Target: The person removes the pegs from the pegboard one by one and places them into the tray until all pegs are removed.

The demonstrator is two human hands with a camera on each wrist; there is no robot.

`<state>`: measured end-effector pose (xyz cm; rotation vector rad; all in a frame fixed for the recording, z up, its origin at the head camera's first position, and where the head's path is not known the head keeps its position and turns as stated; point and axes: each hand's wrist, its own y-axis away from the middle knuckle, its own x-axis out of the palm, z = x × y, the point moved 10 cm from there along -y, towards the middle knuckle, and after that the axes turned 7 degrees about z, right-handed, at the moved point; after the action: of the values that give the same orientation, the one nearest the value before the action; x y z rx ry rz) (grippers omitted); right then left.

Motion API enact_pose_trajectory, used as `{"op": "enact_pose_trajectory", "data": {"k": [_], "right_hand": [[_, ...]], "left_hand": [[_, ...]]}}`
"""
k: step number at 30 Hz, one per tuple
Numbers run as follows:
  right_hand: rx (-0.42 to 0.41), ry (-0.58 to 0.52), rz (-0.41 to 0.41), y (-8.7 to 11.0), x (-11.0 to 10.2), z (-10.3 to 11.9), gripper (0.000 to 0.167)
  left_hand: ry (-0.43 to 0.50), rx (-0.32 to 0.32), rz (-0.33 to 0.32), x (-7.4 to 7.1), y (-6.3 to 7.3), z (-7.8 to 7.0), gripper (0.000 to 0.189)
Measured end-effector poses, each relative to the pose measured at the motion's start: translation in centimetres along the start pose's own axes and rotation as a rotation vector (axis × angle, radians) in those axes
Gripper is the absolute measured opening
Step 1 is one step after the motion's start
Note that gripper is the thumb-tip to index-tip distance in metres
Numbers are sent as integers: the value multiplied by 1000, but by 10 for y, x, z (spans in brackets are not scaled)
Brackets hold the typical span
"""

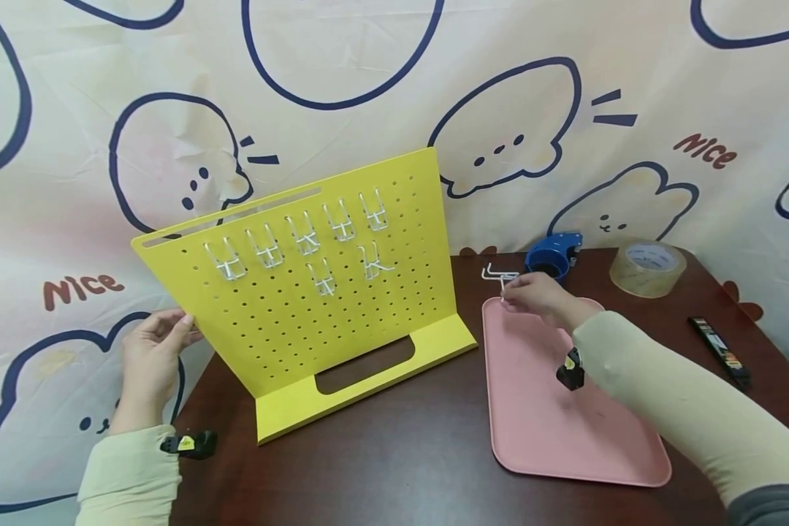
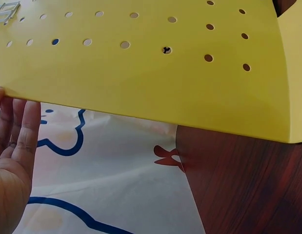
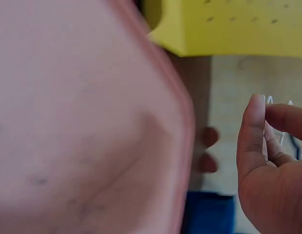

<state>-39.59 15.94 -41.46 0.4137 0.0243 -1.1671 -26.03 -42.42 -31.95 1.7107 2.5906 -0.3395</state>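
A yellow pegboard point(image 1: 276, 307) stands on a flat base, tilted in the head view. White wire hooks point(image 1: 305, 237) hang on it, several along an upper row and two lower down. My left hand point(image 1: 154, 358) holds the board's left side edge, thumb on the front face and fingers behind, as the left wrist view also shows. My right hand point(image 1: 539, 298) pinches another white wire hook point(image 1: 497, 275) between thumb and fingertips, over the far end of the pink tray point(image 1: 565, 416). In the right wrist view the fingers partly hide that hook.
The tray lies right of the pegboard on a dark brown table point(image 1: 394, 467). Behind my right hand is a blue tape dispenser point(image 1: 552, 252). A roll of clear tape point(image 1: 647, 269) and a narrow black packet point(image 1: 719, 351) lie farther right. A printed cloth point(image 1: 342, 131) hangs behind.
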Motion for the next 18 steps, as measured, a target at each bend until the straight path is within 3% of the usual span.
{"op": "enact_pose_trajectory", "data": {"k": [5,10,12,18], "right_hand": [[46,175,-34,-5,-8,-29,29],[47,283,-53,-7,-10,-41,25],[51,269,-45,-8,-7,-44,24],[116,-24,10,-7,9,-60,17]], "left_hand": [[-13,11,5,0,2,0,4],[2,20,10,0,2,-1,5],[10,17,6,0,2,-1,5],[3,11,0,-1,1,0,3]]}}
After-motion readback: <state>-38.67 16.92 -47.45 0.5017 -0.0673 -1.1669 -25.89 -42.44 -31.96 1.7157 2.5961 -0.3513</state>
